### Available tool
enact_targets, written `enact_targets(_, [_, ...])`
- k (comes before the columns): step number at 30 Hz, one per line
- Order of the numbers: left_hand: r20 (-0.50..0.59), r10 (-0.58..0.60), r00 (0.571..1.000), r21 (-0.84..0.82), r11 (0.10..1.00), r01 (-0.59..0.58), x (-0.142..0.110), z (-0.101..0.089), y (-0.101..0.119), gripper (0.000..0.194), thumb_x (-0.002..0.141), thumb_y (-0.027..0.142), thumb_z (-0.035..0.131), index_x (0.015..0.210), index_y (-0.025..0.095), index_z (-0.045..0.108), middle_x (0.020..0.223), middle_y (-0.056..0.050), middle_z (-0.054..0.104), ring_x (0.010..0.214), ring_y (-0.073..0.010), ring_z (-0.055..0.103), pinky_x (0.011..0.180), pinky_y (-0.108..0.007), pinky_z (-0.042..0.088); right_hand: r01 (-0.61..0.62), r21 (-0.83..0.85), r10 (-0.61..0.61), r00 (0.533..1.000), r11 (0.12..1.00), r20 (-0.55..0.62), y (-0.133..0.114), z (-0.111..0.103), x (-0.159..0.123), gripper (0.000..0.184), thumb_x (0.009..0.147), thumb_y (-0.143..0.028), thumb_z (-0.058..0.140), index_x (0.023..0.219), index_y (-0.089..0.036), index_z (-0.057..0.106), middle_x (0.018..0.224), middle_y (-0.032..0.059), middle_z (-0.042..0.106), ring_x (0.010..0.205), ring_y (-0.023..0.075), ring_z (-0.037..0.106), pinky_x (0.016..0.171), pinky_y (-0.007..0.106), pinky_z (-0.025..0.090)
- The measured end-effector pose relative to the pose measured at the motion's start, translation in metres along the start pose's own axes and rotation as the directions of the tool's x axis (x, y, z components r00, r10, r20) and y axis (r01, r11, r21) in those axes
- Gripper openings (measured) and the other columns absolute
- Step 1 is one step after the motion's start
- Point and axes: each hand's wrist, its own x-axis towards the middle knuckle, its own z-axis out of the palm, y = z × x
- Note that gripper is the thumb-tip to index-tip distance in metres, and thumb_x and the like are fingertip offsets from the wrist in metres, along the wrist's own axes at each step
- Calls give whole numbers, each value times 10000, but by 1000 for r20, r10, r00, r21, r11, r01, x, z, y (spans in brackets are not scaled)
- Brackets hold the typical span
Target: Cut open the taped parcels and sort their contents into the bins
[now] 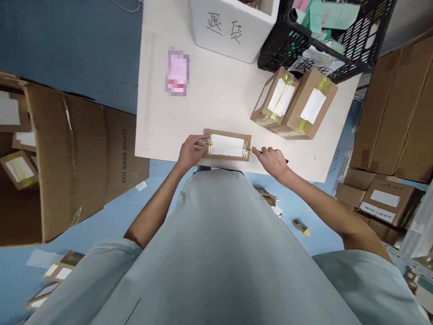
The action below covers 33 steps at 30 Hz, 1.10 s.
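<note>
Left hand (192,153): lower center of the table; fingers spread against the left end of the small carton.
Right hand (273,162): right of the small carton; curled around a slim dark tool (286,160), its tip at the carton's right end. Tool type cannot be confirmed at this resolution.
Small carton (226,157): center of the frame, at the table's near edge; brown, oblong, lying flat; white label on top, shiny yellowish tape at both ends.
Taped cartons (313,106): two, right of center, side by side; white labels, yellow tape.
Pink item (177,72): upper left of center, flat on the table; pixelated.
Large open carton (84,158): left of the frame; holds smaller labeled boxes (20,170).
White bin (230,29): top center; handwritten characters on its side.
Black crate (358,49): upper right; holds green and pink packets (333,17).
Table (203,104): off-white.
Floor (158,203): blue; boxes at lower left.
Stacked cartons (395,108): right edge.
</note>
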Motion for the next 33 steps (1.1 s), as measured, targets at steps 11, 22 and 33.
enact_targets(11, [-136, 125, 983, 315, 946, -77, -12, 22, 25, 412, 987, 311, 688, 1394, 246, 714, 1616, -185, 590, 1545, -389, 569, 1234, -630, 550, 103, 369, -8, 968, 924, -252, 37, 95, 48, 467, 1234, -393, 350, 1551, -296, 678, 1245, 114, 803, 1076, 266, 733, 797, 318, 472])
enact_targets(22, [339, 293, 894, 437, 792, -426, 14, 114, 65, 552, 1127, 564, 551, 1600, 287, 608, 1795, -154, 482, 1755, -368, 307, 1411, -679, 261, 227, 905, 261, 907, 360, -332, 0, 161, 50, 491, 1193, -480, 362, 1431, -218, 702, 1336, 107, 805, 1189, 239, 753, 1028, 339, 567])
enact_targets(33, [482, 250, 839, 506, 703, -500, 19, 106, 70, 1119, 870, 726, 870, 1765, 241, 406, 1861, -237, 319, 1761, -490, 213, 1399, -708, 194, 110, 991, 414, 908, -77, -69, -32, 165, 41, 591, 1111, -760, 348, 1214, -259, 644, 981, 32, 812, 762, 185, 797, 788, 316, 637])
